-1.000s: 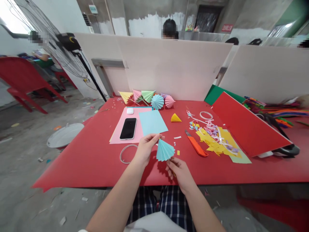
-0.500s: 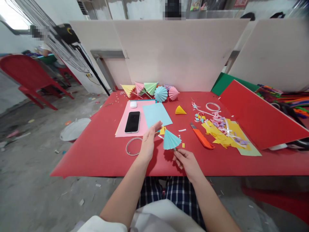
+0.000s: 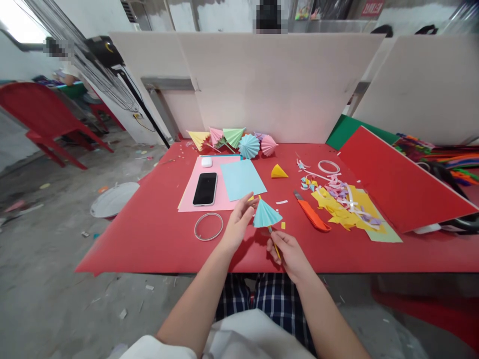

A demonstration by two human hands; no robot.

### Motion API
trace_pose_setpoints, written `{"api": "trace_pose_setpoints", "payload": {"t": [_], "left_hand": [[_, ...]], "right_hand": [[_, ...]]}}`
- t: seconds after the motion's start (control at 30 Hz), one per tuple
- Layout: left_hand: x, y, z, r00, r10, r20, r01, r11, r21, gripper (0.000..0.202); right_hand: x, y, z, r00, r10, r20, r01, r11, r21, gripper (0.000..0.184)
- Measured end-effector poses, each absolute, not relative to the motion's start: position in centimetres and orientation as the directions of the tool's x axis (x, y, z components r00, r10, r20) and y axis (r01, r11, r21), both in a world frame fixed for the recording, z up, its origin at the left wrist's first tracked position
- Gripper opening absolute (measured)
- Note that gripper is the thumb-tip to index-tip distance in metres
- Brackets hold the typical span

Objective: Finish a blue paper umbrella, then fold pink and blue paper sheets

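My right hand (image 3: 290, 252) pinches the thin yellow stick (image 3: 276, 248) of a small light-blue pleated paper umbrella (image 3: 266, 214), held just above the red table (image 3: 149, 234). My left hand (image 3: 239, 222) is beside the umbrella's canopy with its fingers spread, fingertips touching or almost touching the left edge. Behind the hands lie a light-blue paper sheet (image 3: 242, 178), a pink sheet (image 3: 194, 197) and a black phone (image 3: 205, 189) on it.
Several finished paper umbrellas (image 3: 239, 140) lie by the white partition. An orange utility knife (image 3: 312, 215), a tape ring (image 3: 208, 227), a yellow cone (image 3: 279, 172), paper scraps (image 3: 344, 202) and a tilted red board (image 3: 396, 184) are on the table. Red chairs (image 3: 45, 119) stand left.
The left hand let go of the canopy and opened its fingers beside it. The right hand kept the stick and the umbrella now stands more upright. The view shifted slightly.
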State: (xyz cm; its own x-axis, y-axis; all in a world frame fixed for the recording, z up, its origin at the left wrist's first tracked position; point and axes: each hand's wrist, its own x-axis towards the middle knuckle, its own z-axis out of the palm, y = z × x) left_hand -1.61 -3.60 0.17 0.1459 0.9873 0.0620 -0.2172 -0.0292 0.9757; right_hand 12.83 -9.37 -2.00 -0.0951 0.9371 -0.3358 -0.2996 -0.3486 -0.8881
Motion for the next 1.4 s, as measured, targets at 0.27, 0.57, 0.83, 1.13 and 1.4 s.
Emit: {"api": "trace_pose_setpoints", "payload": {"t": [0.27, 0.57, 0.83, 1.13, 1.4], "left_hand": [[-1.6, -4.4, -0.8, 0.072, 0.997, -0.038, -0.257, 0.055, 0.965, 0.045], [-2.0, -5.0, -1.4, 0.052, 0.992, -0.115, -0.322, 0.126, 0.938, 0.048], [-2.5, -5.1, -1.6, 0.026, 0.99, -0.14, -0.317, 0.141, 0.938, 0.042], [-2.1, -2.7, 1.1, 0.127, 0.982, -0.142, -0.277, 0.173, 0.945, 0.031], [-1.4, -2.6, 2.9, 0.195, 0.965, -0.174, -0.222, 0.216, 0.951, 0.023]], "right_hand": [[12.7, -9.3, -2.2, -0.13, 0.912, -0.39, -0.402, -0.408, -0.82, 0.042], [12.5, -9.3, -2.5, -0.206, 0.903, -0.377, -0.522, -0.427, -0.738, 0.037], [12.6, -9.3, -2.6, -0.242, 0.907, -0.346, -0.52, -0.422, -0.742, 0.034], [11.8, -9.9, -2.9, -0.32, 0.88, -0.352, -0.399, -0.462, -0.792, 0.039], [10.6, -9.8, -2.6, -0.316, 0.902, -0.296, -0.411, -0.411, -0.814, 0.042]]}}
